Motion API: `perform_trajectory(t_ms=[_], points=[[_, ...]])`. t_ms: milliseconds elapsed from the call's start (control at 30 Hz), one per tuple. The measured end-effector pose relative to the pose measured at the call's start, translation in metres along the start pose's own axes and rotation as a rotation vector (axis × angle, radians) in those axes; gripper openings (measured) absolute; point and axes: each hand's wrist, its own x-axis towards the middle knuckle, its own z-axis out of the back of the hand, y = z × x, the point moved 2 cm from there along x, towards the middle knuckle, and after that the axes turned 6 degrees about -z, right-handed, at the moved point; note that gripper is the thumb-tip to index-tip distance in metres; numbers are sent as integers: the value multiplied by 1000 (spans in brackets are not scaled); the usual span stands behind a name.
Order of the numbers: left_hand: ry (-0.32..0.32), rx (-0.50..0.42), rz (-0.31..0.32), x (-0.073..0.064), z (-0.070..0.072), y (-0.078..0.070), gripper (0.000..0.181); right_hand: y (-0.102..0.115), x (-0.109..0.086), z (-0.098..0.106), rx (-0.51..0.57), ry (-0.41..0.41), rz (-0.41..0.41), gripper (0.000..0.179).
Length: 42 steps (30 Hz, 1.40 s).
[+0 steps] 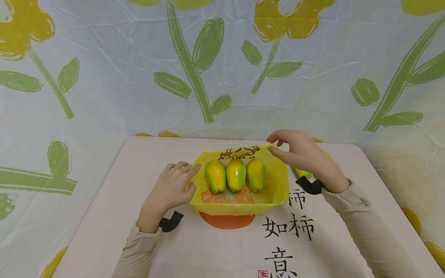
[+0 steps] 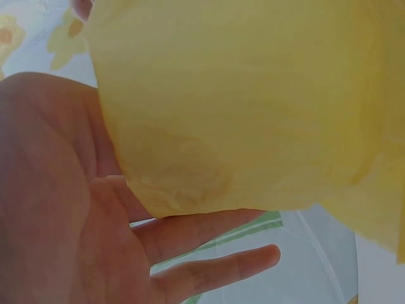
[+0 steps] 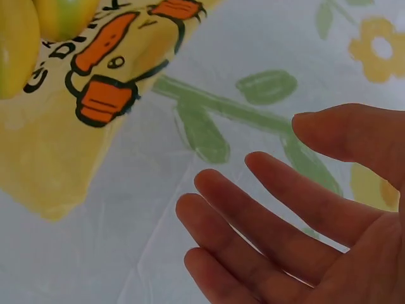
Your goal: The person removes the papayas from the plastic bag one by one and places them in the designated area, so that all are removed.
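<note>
Three yellow-green fruits (image 1: 236, 175), shaped like mangoes, lie side by side in a yellow plastic bag (image 1: 240, 209) with an orange-and-black cartoon print (image 3: 104, 98) at its back. My left hand (image 1: 174, 185) is at the bag's left side, its fingertips right at the rim. In the left wrist view, straight fingers (image 2: 218, 273) extend past the yellow plastic, which hides part of the hand. Over the bag's back right corner, my right hand (image 1: 295, 150) has its thumb and fingers apart. Nothing lies between them in the right wrist view.
Another yellow-green fruit (image 1: 303, 173) lies right of the bag, partly hidden by my right hand. The pale tabletop (image 1: 194, 247) bears black written characters (image 1: 288, 227) and an orange printed shape (image 1: 227, 221) below the bag. Behind the table hangs a flowered cloth (image 1: 132, 77).
</note>
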Motion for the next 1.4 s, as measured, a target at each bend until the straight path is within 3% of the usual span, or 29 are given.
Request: perform_trajectory(t_ms=[400,667,1000,1400], points=[[0,-2,4,-1,-1,0,50,9,32,-36,-135,252,74,21],[-1,-6,3,-1,-1,-1,50,10,44,-62,-170,416,27,29],[-11,-10,1,-1,-2,0,50,-1,50,-89,-216,566,-146,46],[-16,-8,0,0,0,0,49,-12,45,-102,-269,638,-309,75]])
